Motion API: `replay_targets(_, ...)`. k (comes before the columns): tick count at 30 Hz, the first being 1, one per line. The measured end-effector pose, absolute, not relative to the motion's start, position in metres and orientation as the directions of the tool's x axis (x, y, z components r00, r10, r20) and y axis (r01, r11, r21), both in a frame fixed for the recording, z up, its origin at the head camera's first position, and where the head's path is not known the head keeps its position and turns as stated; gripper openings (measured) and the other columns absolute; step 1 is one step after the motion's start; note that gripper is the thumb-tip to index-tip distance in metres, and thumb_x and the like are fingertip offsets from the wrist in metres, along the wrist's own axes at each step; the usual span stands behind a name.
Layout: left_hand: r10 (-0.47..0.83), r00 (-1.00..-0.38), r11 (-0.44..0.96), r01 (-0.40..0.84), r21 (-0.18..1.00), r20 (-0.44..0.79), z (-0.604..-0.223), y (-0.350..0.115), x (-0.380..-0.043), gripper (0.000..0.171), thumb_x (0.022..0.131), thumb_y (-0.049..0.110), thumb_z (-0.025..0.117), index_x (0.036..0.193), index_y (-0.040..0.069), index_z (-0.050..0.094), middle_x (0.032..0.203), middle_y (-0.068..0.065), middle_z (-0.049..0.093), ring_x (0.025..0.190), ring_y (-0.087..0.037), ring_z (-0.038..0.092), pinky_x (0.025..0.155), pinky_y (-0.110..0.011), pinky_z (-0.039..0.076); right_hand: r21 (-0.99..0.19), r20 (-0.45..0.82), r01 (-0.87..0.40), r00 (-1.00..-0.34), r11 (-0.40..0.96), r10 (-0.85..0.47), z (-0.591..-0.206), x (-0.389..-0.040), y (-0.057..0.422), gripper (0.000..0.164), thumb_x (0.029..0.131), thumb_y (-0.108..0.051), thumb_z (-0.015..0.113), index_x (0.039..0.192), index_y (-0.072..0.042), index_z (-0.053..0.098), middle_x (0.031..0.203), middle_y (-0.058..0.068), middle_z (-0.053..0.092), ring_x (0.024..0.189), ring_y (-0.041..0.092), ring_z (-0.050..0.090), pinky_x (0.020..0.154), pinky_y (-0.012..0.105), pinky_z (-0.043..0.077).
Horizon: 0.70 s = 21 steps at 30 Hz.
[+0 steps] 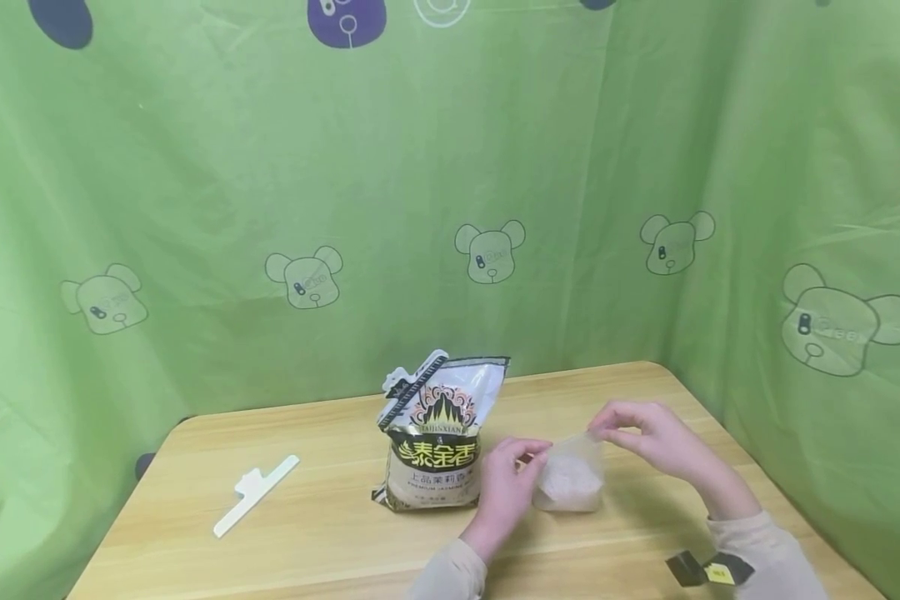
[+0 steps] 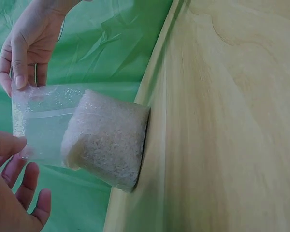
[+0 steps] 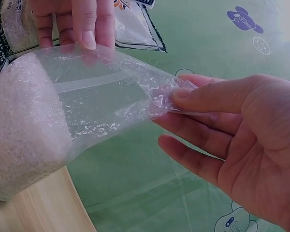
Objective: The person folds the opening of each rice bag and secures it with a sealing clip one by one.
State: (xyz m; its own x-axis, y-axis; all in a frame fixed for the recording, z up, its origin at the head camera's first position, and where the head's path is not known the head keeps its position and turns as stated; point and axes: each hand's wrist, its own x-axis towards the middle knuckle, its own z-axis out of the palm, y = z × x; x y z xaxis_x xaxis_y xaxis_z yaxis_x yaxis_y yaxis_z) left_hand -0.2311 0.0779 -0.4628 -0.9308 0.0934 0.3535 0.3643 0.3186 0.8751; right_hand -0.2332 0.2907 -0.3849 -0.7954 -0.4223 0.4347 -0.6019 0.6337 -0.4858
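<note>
A small clear plastic bag of rice (image 1: 568,487) stands on the table, its rice-filled bottom resting on the wood and its unfilled top drawn upward. My left hand (image 1: 506,483) pinches one top corner of it between thumb and finger. At the opposite top corner, my right hand (image 3: 246,130) pinches the film with its thumb pressed on top and the lower fingers spread. The film between both hands looks stretched fairly flat, with a pale strip across it and some rice grains sticking to it. In the left wrist view the rice (image 2: 111,137) makes a blocky lump.
Just left of my left hand stands a large printed rice bag (image 1: 435,467), with a white and black sealing clip (image 1: 411,390) across its folded upper corner. Another white clip (image 1: 257,493) lies on the left of the wooden table (image 1: 330,533). Green curtains (image 1: 390,183) hang behind and beside it.
</note>
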Motion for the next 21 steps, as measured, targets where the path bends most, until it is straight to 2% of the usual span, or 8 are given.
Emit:
replay_targets(7,0.135,-0.912,0.324,0.411,0.852,0.388,-0.455,0.071,-0.224,0.021,0.079,0.017,0.065,0.098,0.023,0.066,0.097,0.01,0.065,0.081,-0.005,0.059,0.072,-0.018,0.048,-0.507,0.432,-0.608,-0.792,0.611,-0.431,-0.386,-0.233,0.294,0.021,0.079,-0.002,0.063,0.088,-0.021,0.064,0.084,-0.008,0.068,0.08,-0.005,0.059,0.074,0.022,0.051)
replay_targets(12,0.161,-0.914,0.314,0.405,0.859,0.372,-0.445,0.065,-0.217,0.021,0.079,0.019,0.065,0.1,0.024,0.065,0.098,0.011,0.064,0.084,-0.008,0.059,0.074,-0.018,0.047,-0.517,0.431,-0.609,-0.793,0.602,-0.431,-0.385,-0.233,0.293,0.021,0.08,-0.002,0.062,0.088,-0.021,0.064,0.084,-0.008,0.068,0.08,-0.005,0.059,0.074,0.022,0.051)
replay_targets(21,0.187,-0.905,0.298,0.423,0.856,0.382,-0.432,0.044,-0.207,0.018,0.08,0.023,0.064,0.098,0.022,0.065,0.098,0.009,0.065,0.082,-0.004,0.058,0.074,-0.021,0.049,-0.528,0.418,-0.596,-0.803,0.605,-0.425,-0.386,-0.234,0.294,0.021,0.079,-0.003,0.063,0.088,-0.022,0.064,0.085,-0.008,0.068,0.081,-0.005,0.059,0.075,0.022,0.051)
